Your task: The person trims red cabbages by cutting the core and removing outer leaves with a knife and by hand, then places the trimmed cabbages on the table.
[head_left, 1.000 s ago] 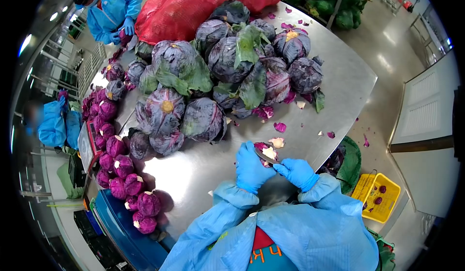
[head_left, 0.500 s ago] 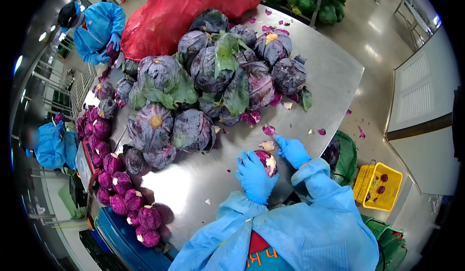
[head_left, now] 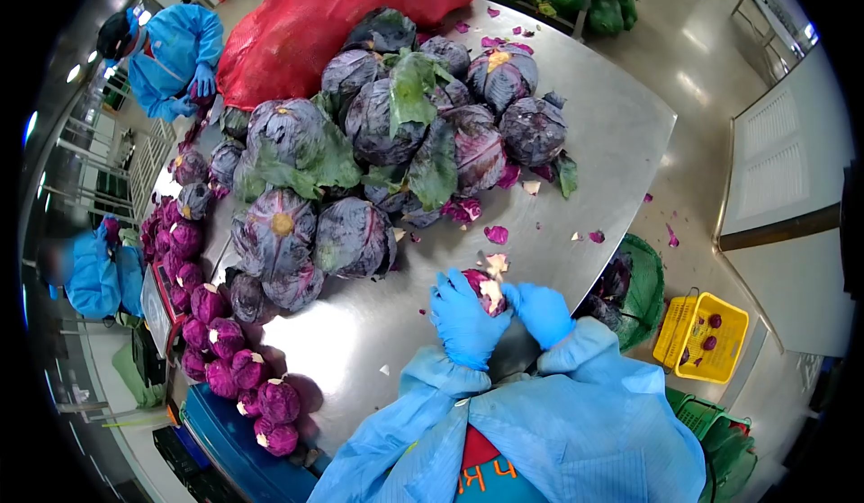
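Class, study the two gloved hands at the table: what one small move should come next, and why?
Probably a slight turn of the purple cabbage in the left hand, bringing more of its pale, ragged stem end toward the right hand, whose fingers are close beside it.

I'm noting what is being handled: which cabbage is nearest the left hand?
The purple cabbage with pale cut base, the only one in this person's left hand.

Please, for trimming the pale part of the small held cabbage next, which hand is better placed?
Right, probably: the right hand is close beside the pale part. The left hand is occupied, cupping the cabbage from the other side. I cannot tell whether the right holds a tool.
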Demonstrator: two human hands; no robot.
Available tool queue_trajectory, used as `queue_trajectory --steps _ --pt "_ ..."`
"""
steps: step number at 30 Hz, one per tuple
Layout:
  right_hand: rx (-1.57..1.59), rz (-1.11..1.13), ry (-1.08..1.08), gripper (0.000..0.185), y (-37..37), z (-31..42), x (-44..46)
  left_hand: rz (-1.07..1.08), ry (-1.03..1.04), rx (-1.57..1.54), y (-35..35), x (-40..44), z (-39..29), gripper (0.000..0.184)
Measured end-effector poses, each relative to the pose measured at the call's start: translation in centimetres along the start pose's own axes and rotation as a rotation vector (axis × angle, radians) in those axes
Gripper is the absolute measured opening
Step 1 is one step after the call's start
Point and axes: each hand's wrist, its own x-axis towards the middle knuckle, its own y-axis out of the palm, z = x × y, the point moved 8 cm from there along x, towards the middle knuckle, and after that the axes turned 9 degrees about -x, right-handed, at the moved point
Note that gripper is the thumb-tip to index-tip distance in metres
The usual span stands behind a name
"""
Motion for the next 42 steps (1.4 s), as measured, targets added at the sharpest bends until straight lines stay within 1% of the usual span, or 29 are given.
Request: queue_trajectory --steps 1,3,4,7,10,11,13,14,15,16,18,19,20,22,23,24,25,26,27,28,31,34,37,40,42 --pt "-0.042 -0.01 0.046 0.052 -1.3 -0.5 1.4 -0.013 0.017 0.034 0.1 -0.6 -0.5 0.111" --pt "0.073 0.017 0.179 0.05 0.4 -4.7 4.3 -0.039 0.06 0.103 0.1 -1.7 -1.6 0.11" --pt "0.134 0.037 0.23 0.049 0.7 -5.6 5.5 -0.049 0.098 0.036 0.1 -1.6 -1.4 0.111" --pt "0.092 0.013 0.124 0.043 0.0 -3.5 6.3 -0.056 0.142 -0.195 -0.8 -1.7 2.2 0.111" --pt "-0.02 -0.078 0.01 0.038 -0.4 -1.9 5.8 -0.11 0.019 -0.624 -0.8 -2.3 7.7 0.111" --pt "-0.162 -0.145 -0.032 0.035 -1.2 -1.3 5.7 -0.126 -0.044 -0.586 -0.6 -2.9 9.3 0.114" --pt "-0.447 -0.267 -0.121 0.029 -3.9 0.4 4.5 -0.098 -0.174 -0.579 -1.3 -3.5 9.8 0.116" --pt "-0.408 -0.177 -0.128 0.027 -4.1 0.5 3.9 -0.087 -0.243 -0.578 -1.5 -3.9 10.1 0.117" --pt "-0.374 -0.091 -0.136 0.025 -4.3 0.4 3.1 -0.078 -0.274 -0.579 -1.2 -4.2 10.8 0.118" --pt "-0.342 -0.008 -0.14 0.023 -4.7 0.0 2.4 -0.099 -0.284 -0.651 -1.3 -4.5 10.9 0.117" --pt "0.082 0.432 -0.596 0.019 -4.2 1.3 -1.4 -0.13 -0.294 -0.794 -1.5 -5.7 11.1 0.114" --pt "0.021 0.737 -0.677 0.022 -3.8 2.3 -3.8 -0.144 -0.246 -0.568 -1.9 -6.6 11.5 0.106" --pt "-0.044 1.044 -0.75 0.025 -3.8 3.0 -6.7 -0.092 -0.244 -0.562 -2.0 -7.9 12.0 0.101" --pt "-0.118 1.114 -0.783 0.028 -4.7 3.6 -11.3 0.012 -0.248 -0.541 -3.8 -10.9 12.5 0.092" --pt "0.011 1.108 -0.76 0.03 -3.3 2.4 -13.6 0.389 -0.298 -0.442 -1.9 -13.0 14.7 0.076" --pt "0.134 1.097 -0.736 0.032 -1.3 -0.3 -15.7 0.762 -0.337 -0.334 -0.2 -16.4 17.2 0.061" --pt "0.254 1.084 -0.708 0.034 -0.6 -1.7 -16.4 0.817 -0.498 -0.542 0.3 -20.9 19.4 0.049" --pt "0.241 1.175 -0.699 0.036 -0.7 -2.1 -16.9 0.849 -0.676 -0.732 0.8 -25.4 21.6 0.037" --pt "0.226 1.263 -0.688 0.038 -1.6 -2.0 -17.2 0.804 -0.79 -0.888 1.0 -28.0 22.4 0.037" --pt "0.212 1.352 -0.676 0.04 -2.5 -1.8 -17.4 0.754 -0.83 -0.964 0.8 -28.3 22.2 0.037" --pt "0.003 1.311 -0.678 0.038 -4.4 -0.2 -16.8 0.695 -0.8 -0.983 -0.1 -28.0 21.3 0.037" --pt "-0.035 1.307 -0.611 0.04 -5.1 0.6 -16.5 0.677 -0.754 -0.97 -1.1 -27.8 20.6 0.036" --pt "0.014 1.176 -0.663 0.04 -3.4 -0.6 -16.7 0.67 -0.724 -0.961 -1.8 -28.2 20.2 0.036" --pt "0.11 1.124 -0.528 0.034 -2.6 -1.2 -16.0 0.672 -0.699 -0.959 -2.2 -28.4 19.8 0.035" --pt "0.113 1.129 -0.514 0.034 -3.0 -1.6 -15.6 0.686 -0.68 -0.962 -2.4 -28.6 19.5 0.035"
